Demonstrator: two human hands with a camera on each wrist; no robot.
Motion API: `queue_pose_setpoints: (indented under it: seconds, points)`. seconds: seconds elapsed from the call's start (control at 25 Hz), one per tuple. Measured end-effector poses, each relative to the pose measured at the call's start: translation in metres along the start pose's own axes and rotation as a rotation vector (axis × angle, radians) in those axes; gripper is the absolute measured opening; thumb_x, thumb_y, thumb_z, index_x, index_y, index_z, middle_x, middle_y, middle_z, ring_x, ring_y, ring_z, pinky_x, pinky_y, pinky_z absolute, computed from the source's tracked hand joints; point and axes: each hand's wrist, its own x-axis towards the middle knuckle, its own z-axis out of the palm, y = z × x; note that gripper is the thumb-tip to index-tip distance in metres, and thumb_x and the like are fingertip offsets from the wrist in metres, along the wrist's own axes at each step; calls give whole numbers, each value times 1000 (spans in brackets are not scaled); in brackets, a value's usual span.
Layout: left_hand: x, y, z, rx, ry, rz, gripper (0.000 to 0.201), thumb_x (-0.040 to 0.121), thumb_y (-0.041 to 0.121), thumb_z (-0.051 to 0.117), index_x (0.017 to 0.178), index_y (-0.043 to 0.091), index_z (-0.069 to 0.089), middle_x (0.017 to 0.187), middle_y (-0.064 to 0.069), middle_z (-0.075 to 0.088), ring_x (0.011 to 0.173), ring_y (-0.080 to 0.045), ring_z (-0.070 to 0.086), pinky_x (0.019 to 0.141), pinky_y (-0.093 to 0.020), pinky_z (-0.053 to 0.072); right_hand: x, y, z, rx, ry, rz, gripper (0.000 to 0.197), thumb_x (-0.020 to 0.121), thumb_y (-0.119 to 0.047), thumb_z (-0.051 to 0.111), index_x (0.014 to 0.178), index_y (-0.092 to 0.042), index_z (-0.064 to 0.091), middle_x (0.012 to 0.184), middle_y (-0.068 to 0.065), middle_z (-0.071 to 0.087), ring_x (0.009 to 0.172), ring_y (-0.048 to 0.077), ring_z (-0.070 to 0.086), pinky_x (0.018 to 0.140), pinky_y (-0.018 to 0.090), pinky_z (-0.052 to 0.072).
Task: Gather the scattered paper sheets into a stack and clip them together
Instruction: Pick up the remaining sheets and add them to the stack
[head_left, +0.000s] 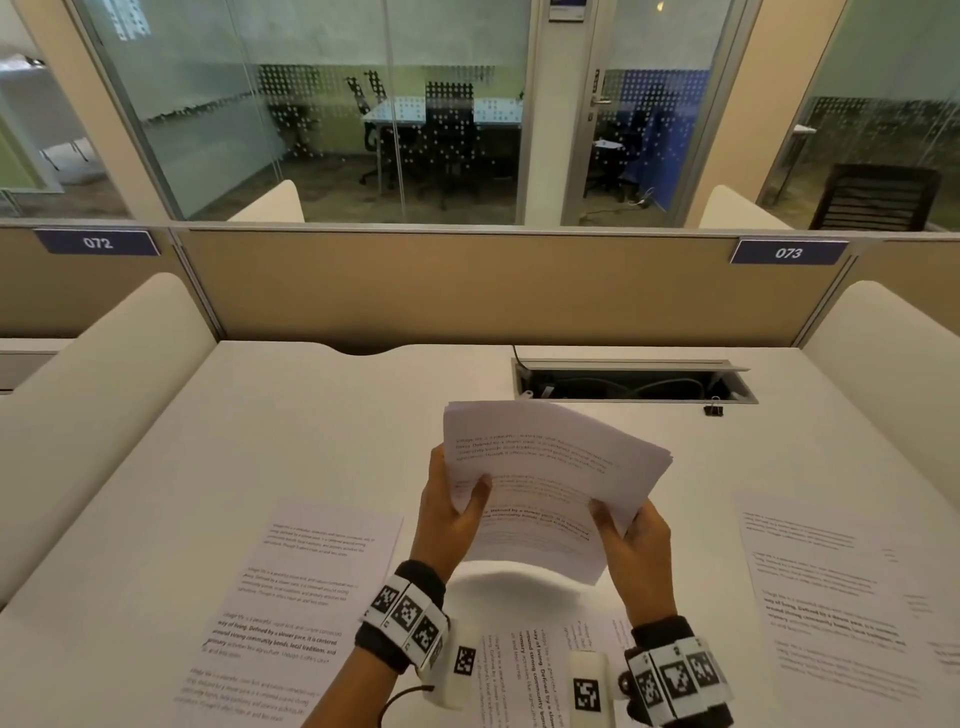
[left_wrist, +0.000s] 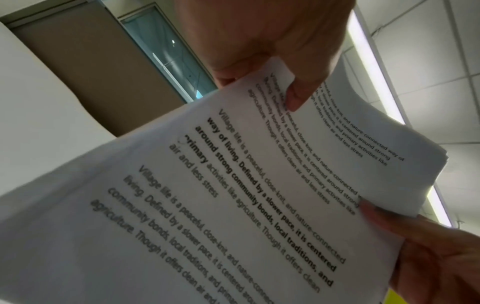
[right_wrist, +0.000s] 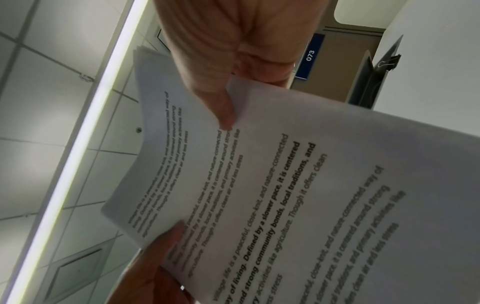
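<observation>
A stack of printed paper sheets (head_left: 545, 467) is held tilted above the white desk (head_left: 311, 415), in front of me. My left hand (head_left: 457, 512) grips its left edge with the thumb on the top page. My right hand (head_left: 621, 527) grips the near right corner the same way. In the left wrist view the left thumb (left_wrist: 296, 96) presses the stack (left_wrist: 233, 195). The right wrist view shows the right thumb (right_wrist: 226, 115) on the stack (right_wrist: 285, 185). Loose sheets lie on the desk at left (head_left: 296, 613), right (head_left: 831, 597) and under my wrists (head_left: 535, 670). A black binder clip (head_left: 714, 408) stands at the back right, also seen in the right wrist view (right_wrist: 388, 61).
An open cable tray (head_left: 634, 382) is sunk into the desk behind the stack, just left of the clip. A tan partition (head_left: 467, 286) closes the back. White side dividers (head_left: 104, 389) (head_left: 893, 364) bound the desk left and right.
</observation>
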Motion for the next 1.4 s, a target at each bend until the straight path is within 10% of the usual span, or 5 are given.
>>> queue_pose_setpoints:
  seconds: [0.16, 0.48, 0.72, 1.08, 1.4]
  points:
    - [0, 4, -2, -22, 77, 21, 41, 83, 14, 60, 114, 25, 36, 102, 13, 50, 91, 13, 52, 66, -5, 50, -2, -3, -3, 89, -2, 12, 31, 81, -2, 60, 90, -31, 53, 90, -9, 62, 81, 0, 62, 62, 11, 54]
    - [-8, -20, 4, 23, -54, -90, 32, 87, 15, 55, 99, 36, 35, 101, 13, 55, 97, -10, 60, 73, -23, 58, -9, 23, 3, -29, -100, 154, 27, 85, -6, 55, 83, -32, 55, 88, -4, 64, 88, 24, 62, 72, 31, 53]
    - [-7, -17, 3, -44, 35, -68, 26, 82, 31, 53, 100, 39, 38, 107, -1, 54, 100, -14, 56, 77, -27, 56, -10, 11, 0, 82, -54, 140, 29, 81, -2, 59, 87, -30, 53, 92, -3, 63, 86, 12, 61, 70, 27, 53]
    - [-7, -33, -12, 121, 3, -58, 20, 92, 13, 45, 88, 32, 43, 88, 11, 60, 77, -5, 62, 61, -8, 51, -21, 17, 7, -127, -46, 69, 33, 86, -5, 53, 76, -35, 49, 78, -13, 59, 74, 10, 59, 54, 8, 51]
    - [7, -17, -94, 186, 82, -59, 17, 89, 18, 54, 104, 23, 54, 93, 10, 64, 78, -10, 65, 62, -14, 54, -25, -6, 49, -79, -153, 21, 32, 83, -7, 58, 82, -38, 51, 84, -15, 63, 76, -7, 62, 59, 5, 51]
